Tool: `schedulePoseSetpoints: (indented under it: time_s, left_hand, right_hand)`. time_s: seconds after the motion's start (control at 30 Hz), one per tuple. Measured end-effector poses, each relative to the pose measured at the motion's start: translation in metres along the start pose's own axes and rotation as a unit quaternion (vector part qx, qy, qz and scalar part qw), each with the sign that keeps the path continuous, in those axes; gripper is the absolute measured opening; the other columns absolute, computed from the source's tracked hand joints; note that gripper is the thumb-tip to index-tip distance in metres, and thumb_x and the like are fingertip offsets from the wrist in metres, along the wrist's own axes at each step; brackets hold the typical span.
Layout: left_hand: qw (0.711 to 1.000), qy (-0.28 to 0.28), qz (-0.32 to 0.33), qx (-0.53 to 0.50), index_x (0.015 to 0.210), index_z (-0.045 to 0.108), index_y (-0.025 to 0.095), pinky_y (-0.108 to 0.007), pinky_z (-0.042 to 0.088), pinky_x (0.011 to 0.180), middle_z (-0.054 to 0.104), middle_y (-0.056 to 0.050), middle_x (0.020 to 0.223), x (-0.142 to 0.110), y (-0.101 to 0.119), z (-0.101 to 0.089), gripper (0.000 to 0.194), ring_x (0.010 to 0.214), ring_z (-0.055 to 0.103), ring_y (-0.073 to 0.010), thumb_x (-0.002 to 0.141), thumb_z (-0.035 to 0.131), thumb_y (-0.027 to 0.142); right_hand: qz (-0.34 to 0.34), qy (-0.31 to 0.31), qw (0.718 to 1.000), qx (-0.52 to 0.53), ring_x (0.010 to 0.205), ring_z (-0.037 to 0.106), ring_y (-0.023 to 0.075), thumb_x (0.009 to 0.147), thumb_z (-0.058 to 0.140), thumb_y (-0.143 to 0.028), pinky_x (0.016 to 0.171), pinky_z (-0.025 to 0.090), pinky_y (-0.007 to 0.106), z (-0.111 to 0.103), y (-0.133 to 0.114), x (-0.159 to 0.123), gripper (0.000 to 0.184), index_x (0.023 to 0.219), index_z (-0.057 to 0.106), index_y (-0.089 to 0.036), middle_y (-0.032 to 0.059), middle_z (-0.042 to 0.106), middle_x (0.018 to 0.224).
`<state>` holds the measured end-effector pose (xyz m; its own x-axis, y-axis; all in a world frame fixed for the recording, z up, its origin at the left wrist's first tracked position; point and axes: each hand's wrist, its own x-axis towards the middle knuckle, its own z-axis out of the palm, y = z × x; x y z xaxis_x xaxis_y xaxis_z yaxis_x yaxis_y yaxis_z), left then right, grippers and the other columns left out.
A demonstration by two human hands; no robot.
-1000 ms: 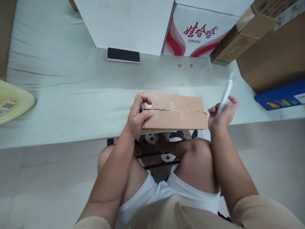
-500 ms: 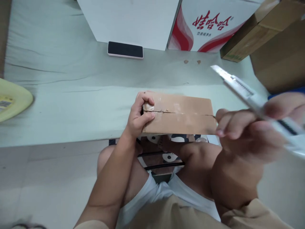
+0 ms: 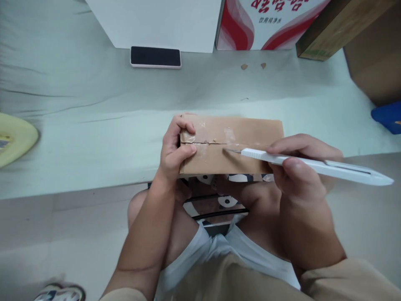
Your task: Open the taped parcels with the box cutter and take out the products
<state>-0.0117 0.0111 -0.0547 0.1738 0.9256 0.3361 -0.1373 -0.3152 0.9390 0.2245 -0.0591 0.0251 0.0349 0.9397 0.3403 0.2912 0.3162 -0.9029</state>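
Note:
A brown cardboard box (image 3: 250,129) lies at the front edge of the covered table, with a seam running along its top and bits of clear tape on it. My left hand (image 3: 177,146) grips the box's left end, thumb on top near the seam. In my right hand (image 3: 300,167) is a white utility knife (image 3: 316,166), held like a pen. Its blade is out and points left, its tip at or just above the box top close to the seam; I cannot tell whether it touches.
A dark-topped device with a pale rim (image 3: 156,57) lies before a white box (image 3: 156,25). Behind stand a red-and-white carton (image 3: 266,29) and a brown carton (image 3: 332,33). Two small brown scraps (image 3: 244,66) lie on the table. A yellow container (image 3: 17,138) is at left, a blue object (image 3: 388,118) at right.
My right hand has brought the knife left and down from the air at right, turning its blade toward the box seam. My left hand still holds the box. The view has shifted slightly.

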Motion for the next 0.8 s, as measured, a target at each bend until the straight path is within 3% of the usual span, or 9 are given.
schedulePoseSetpoints:
  time_s: [0.17, 0.4, 0.5, 0.6, 0.8]
  left_hand:
    - [1.0, 0.009, 0.02, -0.005, 0.094, 0.052, 0.026, -0.04, 0.043, 0.087, 0.053, -0.004, 0.103, 0.0, -0.004, 0.001, 0.055, 0.097, 0.051, -0.025, 0.075, 0.072, 0.073]
    - [0.999, 0.009, 0.033, -0.038, 0.093, 0.059, 0.026, -0.034, 0.044, 0.076, 0.057, -0.003, 0.096, 0.002, -0.008, -0.001, 0.047, 0.086, 0.052, -0.0214, 0.072, 0.08, 0.062]
    - [0.998, 0.01, 0.03, -0.052, 0.092, 0.06, 0.026, -0.035, 0.046, 0.079, 0.059, -0.003, 0.098, 0.002, -0.007, -0.001, 0.045, 0.09, 0.054, -0.0224, 0.072, 0.082, 0.059]
    - [0.998, 0.012, 0.027, -0.053, 0.091, 0.06, 0.026, -0.037, 0.046, 0.083, 0.06, -0.003, 0.101, 0.002, -0.007, -0.001, 0.046, 0.094, 0.055, -0.0242, 0.071, 0.083, 0.06]
    - [0.999, 0.029, 0.007, -0.043, 0.088, 0.06, 0.026, -0.038, 0.046, 0.08, 0.059, -0.003, 0.098, 0.002, -0.007, -0.002, 0.049, 0.09, 0.054, -0.024, 0.067, 0.084, 0.063]
  right_hand:
    - [-0.032, 0.029, 0.999, -0.027, 0.043, 0.04, 0.0098, 0.093, 0.068, -0.047, 0.041, 0.032, 0.029, 0.0, 0.001, -0.005, 0.025, 0.086, 0.08, -0.026, -0.0015, 0.061, 0.06]
    - [-0.037, 0.043, 0.996, -0.063, 0.049, 0.043, 0.0119, 0.091, 0.066, -0.044, 0.045, 0.033, 0.031, 0.005, 0.004, -0.005, 0.022, 0.085, 0.076, -0.025, -0.0008, 0.057, 0.062]
    - [-0.073, 0.096, 0.991, -0.063, 0.063, 0.052, 0.0162, 0.089, 0.066, -0.05, 0.049, 0.039, 0.032, 0.009, 0.007, 0.0, 0.024, 0.091, 0.072, -0.027, 0.0018, 0.054, 0.073]
    - [-0.078, 0.101, 0.991, -0.038, 0.078, 0.058, 0.0199, 0.088, 0.067, -0.048, 0.055, 0.047, 0.034, 0.01, 0.014, 0.005, 0.023, 0.102, 0.066, -0.03, 0.0037, 0.054, 0.087]
    - [-0.096, 0.117, 0.988, 0.006, 0.077, 0.06, 0.0191, 0.087, 0.066, -0.039, 0.059, 0.054, 0.036, 0.002, 0.03, 0.009, 0.023, 0.107, 0.057, -0.032, 0.0022, 0.053, 0.088]
